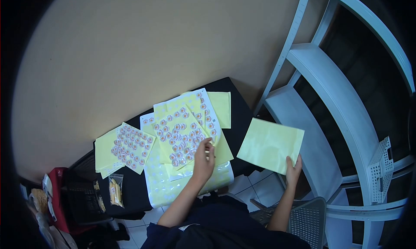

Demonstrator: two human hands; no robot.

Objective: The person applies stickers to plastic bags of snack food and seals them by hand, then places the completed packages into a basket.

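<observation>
My left hand (205,157) is over the sticker sheets on the black table, its fingers curled near the right edge of a yellow sheet with round stickers (177,138); whether it pinches anything is too small to tell. Off the table's right side, my right hand (294,168) grips the lower right corner of a plain yellow sheet (271,144). More yellow and white sheets lie beneath the stickered one, over a glossy yellow sheet (162,188). A second group of sheets with round stickers (132,148) rests at the left.
The black table (240,119) stands against a beige wall. On its left end is a clear bag (115,191), beside a black basket (82,201) and a red item (58,192). White shelves (303,132) with a white basket (381,171) stand right, a grey chair (307,218) below.
</observation>
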